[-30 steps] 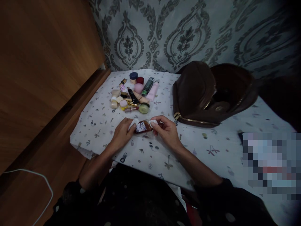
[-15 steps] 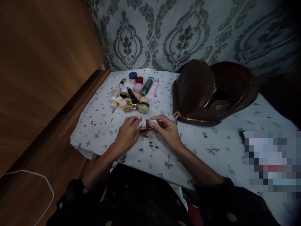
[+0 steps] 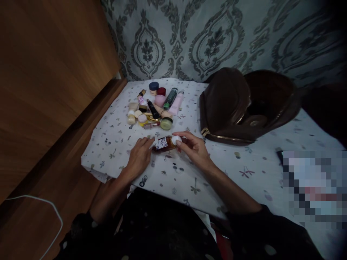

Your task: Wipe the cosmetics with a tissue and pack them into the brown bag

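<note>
A small amber bottle [image 3: 168,143] with a patterned label and a white cap lies sideways between my hands, over the cloth-covered surface. My right hand [image 3: 195,150] pinches its white cap end between thumb and fingers. At the bottle's other end, my left hand [image 3: 140,154] has its fingers closed on a bit of white material, perhaps a wipe, which is mostly hidden. Just beyond the hands sits a group of cosmetics, with a green jar [image 3: 166,123], a black tube [image 3: 153,109] and a pink tube [image 3: 176,103] among them.
An open brown leather bag [image 3: 226,104] stands to the right of the cosmetics. A blurred, pixelated object [image 3: 314,184] lies at the far right. Patterned fabric hangs behind the white cloth [image 3: 108,144]. Wooden furniture [image 3: 54,65] is on the left, with a white cable [image 3: 55,209] below.
My left hand has shifted left along the bottle, uncovering its patterned label. The white material between the hands now shows less. My right hand stays at the cap end.
</note>
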Demonstrator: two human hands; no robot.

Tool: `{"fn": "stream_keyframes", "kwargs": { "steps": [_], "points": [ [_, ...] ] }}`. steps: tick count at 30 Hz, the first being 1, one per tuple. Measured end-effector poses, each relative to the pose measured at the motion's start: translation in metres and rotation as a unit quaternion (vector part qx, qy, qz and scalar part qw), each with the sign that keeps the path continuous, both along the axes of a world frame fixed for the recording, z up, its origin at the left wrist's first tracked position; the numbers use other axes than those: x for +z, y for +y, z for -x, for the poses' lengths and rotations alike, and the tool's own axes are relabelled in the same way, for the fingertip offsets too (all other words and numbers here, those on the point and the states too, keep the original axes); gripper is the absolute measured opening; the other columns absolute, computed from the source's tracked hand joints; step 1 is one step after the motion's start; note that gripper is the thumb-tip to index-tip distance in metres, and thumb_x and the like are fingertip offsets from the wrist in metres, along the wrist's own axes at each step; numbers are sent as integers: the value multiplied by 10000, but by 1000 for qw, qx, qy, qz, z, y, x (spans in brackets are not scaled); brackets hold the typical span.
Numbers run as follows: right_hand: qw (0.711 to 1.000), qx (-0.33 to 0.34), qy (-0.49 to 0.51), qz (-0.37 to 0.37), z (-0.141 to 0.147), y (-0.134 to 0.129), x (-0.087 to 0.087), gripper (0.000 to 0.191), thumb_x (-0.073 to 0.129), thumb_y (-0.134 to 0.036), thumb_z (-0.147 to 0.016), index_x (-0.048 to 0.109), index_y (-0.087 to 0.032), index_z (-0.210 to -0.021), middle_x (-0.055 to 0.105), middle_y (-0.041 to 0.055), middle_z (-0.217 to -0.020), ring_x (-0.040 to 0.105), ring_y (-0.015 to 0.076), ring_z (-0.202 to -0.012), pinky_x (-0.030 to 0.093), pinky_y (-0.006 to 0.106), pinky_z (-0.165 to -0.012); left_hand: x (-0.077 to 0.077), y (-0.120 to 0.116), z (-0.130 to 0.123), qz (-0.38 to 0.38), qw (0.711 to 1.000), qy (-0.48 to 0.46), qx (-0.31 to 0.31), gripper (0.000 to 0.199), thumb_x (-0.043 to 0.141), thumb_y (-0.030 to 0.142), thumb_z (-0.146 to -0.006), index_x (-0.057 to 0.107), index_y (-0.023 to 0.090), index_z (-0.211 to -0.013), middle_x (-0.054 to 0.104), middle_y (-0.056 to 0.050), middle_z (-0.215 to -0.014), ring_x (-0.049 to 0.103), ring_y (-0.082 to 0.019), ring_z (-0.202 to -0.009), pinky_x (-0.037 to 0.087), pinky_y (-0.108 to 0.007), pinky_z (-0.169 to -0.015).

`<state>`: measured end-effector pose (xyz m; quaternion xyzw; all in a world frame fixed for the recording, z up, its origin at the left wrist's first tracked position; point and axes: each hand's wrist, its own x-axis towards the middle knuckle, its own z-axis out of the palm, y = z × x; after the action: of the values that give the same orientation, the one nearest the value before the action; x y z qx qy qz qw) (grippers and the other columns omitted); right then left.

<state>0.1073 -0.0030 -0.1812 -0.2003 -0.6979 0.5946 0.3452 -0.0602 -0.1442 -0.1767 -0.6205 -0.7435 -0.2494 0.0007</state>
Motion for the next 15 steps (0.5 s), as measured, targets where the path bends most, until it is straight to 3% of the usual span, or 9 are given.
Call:
{"fn": "stream_keyframes", "kwargs": {
  "steps": [4,10,15],
  "points": [
    [1000,6,6,-18,0,0,-1,355,664,-485,-843,693,-212,-1068,574,29,-906,524,96,-598,479,262,-570,3,6,-9,-43,999,13,-13,437,424,25,-895,573,166,-1281,613,-92,-1101,534,-220,-1028,507,-376,-880],
    [1000,7,19,-17,2,0,-4,351,673,-496,-838,694,-225,-1059,580,36,-925,541,108,-620,502,266,-557,12,15,-27,-109,990,15,-89,456,401,26,-915,544,190,-1316,606,-104,-1202,541,-214,-1111,520,-383,-933],
    [1000,-5,14,-5,2,1,-5,363,681,-505,-829,693,-226,-1061,592,36,-923,557,110,-617,519,276,-575,6,9,-22,-135,981,19,-138,487,398,-1,-913,521,209,-1335,601,-110,-1296,546,-212,-1180,523,-421,-972]
  ]
}}
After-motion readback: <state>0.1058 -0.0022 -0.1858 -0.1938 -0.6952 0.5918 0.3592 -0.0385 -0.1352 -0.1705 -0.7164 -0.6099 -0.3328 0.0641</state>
